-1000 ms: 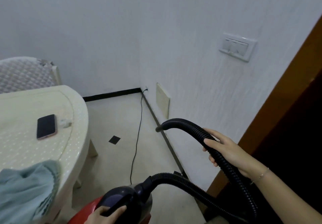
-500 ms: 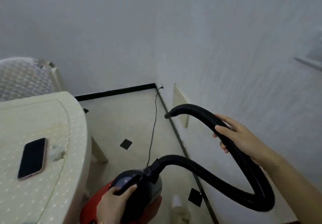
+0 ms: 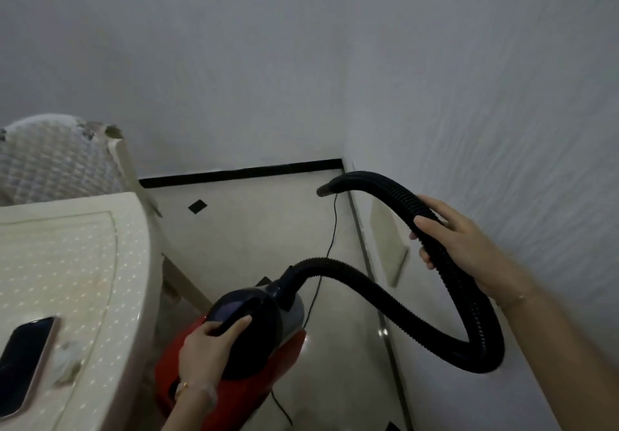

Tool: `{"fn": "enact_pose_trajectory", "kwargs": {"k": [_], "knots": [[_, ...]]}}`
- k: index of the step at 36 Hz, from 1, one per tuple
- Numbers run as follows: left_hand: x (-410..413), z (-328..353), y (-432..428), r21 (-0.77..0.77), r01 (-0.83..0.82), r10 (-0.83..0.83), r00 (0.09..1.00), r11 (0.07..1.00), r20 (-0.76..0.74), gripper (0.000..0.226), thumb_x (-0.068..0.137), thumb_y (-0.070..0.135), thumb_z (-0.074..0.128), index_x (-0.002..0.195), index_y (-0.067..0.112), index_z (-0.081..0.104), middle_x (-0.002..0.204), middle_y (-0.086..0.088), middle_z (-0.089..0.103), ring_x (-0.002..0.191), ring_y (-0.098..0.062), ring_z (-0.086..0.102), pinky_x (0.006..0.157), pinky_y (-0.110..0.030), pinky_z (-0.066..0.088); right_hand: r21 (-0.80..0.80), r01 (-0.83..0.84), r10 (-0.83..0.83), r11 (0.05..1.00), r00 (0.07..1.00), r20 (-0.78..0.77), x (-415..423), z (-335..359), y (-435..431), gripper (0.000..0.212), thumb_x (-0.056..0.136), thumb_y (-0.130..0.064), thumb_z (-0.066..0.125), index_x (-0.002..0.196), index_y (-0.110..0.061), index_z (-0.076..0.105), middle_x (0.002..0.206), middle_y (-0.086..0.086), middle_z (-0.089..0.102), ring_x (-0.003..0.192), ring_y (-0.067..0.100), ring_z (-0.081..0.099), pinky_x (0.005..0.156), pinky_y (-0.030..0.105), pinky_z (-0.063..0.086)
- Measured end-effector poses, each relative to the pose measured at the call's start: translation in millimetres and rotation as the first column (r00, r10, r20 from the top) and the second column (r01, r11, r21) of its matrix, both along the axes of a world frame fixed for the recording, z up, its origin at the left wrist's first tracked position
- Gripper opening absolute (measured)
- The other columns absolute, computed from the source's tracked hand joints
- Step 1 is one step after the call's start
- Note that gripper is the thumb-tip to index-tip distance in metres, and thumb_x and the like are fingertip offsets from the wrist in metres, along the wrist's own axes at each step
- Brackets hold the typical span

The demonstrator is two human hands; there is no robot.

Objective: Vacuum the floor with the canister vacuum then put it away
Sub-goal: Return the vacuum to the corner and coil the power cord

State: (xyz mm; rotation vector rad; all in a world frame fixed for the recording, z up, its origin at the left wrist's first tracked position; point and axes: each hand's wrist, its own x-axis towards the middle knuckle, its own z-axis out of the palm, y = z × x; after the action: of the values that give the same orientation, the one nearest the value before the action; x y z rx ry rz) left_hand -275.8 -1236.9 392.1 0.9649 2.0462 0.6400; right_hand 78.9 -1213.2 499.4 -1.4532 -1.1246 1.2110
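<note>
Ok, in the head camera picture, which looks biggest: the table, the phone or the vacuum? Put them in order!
1. table, even though the frame cuts it off
2. vacuum canister
3. phone, partly out of frame, still smallest as seen

**Corner of a room in a home.** Two white textured walls (image 3: 234,62) meet above a black skirting strip (image 3: 241,173) and a pale, glossy tiled floor (image 3: 254,239) with small black diamond insets (image 3: 197,206). At left stands a cream moulded-plastic worktop (image 3: 67,263) with a dotted surface, and a plastic chair (image 3: 50,159) with a woven-pattern back is behind it. A phone (image 3: 23,367) lying on the worktop, a thin black cord (image 3: 330,246) trailing over the floor and a small red canister vacuum (image 3: 268,387) indicate domestic use.
</note>
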Motion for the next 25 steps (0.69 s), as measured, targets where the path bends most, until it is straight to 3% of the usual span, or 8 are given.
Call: {"fn": "enact_pose_trajectory", "kwargs": {"k": [3, 8, 13, 18, 23, 25], "knots": [[4.6, 5.6, 30.8, 0.022, -0.01, 0.01, 1.0, 1.0, 0.01, 0.033, 0.065, 0.045, 0.081, 0.075, 0.019, 0.063, 0.085, -0.003, 0.063, 0.091, -0.025, 0.059, 0.086, -0.037, 0.051, 0.004, -0.001, 0.002, 1.0, 1.0, -0.025, 6.8, -1.8, 31.8, 0.036, 0.093, -0.022, 0.055, 0.128, -0.029, 0.054, 0.086, 0.013, 0.06, 0.055, 0.02, 0.053, 0.049, 0.028, 0.048], [4.7, -8.4, 85.7, -0.021, -0.063, 0.064, 0.997, 0.998, 0.032, 0.056, 0.061, 0.05, 0.081, 0.098, 0.01, 0.069, 0.099, -0.007, 0.067, 0.1, -0.028, 0.061, 0.088, -0.04, 0.052, 0.02, 0.003, -0.002, 1.0, 0.999, -0.043, 15.5, -9.3, 90.2, 0.034, 0.094, -0.022, 0.054, 0.127, -0.03, 0.055, 0.084, 0.012, 0.061, 0.056, 0.021, 0.053, 0.048, 0.028, 0.048], [2.8, -23.9, 158.9, -0.038, -0.092, 0.095, 0.992, 0.995, 0.083, 0.039, 0.065, 0.043, 0.081, 0.08, 0.009, 0.069, 0.098, -0.012, 0.067, 0.093, -0.028, 0.058, 0.08, -0.036, 0.049, 0.001, -0.011, 0.011, 1.0, 0.999, -0.052, 15.2, -24.1, 171.3, 0.033, 0.094, -0.023, 0.054, 0.125, -0.032, 0.056, 0.083, 0.012, 0.061, 0.056, 0.021, 0.053, 0.048, 0.029, 0.048], [5.2, -34.4, 246.0, -0.077, -0.145, 0.154, 0.98, 0.986, 0.129, 0.049, 0.068, 0.042, 0.08, 0.098, 0.006, 0.065, 0.107, -0.011, 0.063, 0.102, -0.029, 0.056, 0.082, -0.037, 0.046, -0.037, -0.035, 0.035, 0.999, 0.999, -0.024, 9.2, -31.3, 271.2, 0.035, 0.094, -0.023, 0.054, 0.128, -0.03, 0.055, 0.082, 0.011, 0.061, 0.055, 0.02, 0.054, 0.048, 0.029, 0.048], [1.1, -39.4, 329.0, -0.113, -0.135, 0.147, 0.984, 0.984, 0.101, 0.046, 0.066, 0.043, 0.08, 0.09, 0.006, 0.068, 0.098, -0.012, 0.068, 0.093, -0.029, 0.06, 0.076, -0.036, 0.049, -0.078, -0.088, 0.087, 0.993, 0.996, -0.009, -0.2, -25.9, 373.6, 0.035, 0.094, -0.02, 0.053, 0.129, -0.026, 0.054, 0.083, 0.013, 0.058, 0.053, 0.02, 0.053, 0.047, 0.028, 0.047], [2.4, -35.2, 353.7, -0.117, -0.134, 0.146, 0.985, 0.984, 0.095, 0.052, 0.064, 0.045, 0.081, 0.096, 0.006, 0.069, 0.099, -0.01, 0.068, 0.096, -0.029, 0.061, 0.079, -0.037, 0.051, -0.078, -0.108, 0.109, 0.991, 0.994, 0.008, -2.8, -22.7, 400.5, 0.036, 0.094, -0.02, 0.054, 0.13, -0.027, 0.053, 0.084, 0.013, 0.058, 0.054, 0.02, 0.053, 0.047, 0.027, 0.048]]}}
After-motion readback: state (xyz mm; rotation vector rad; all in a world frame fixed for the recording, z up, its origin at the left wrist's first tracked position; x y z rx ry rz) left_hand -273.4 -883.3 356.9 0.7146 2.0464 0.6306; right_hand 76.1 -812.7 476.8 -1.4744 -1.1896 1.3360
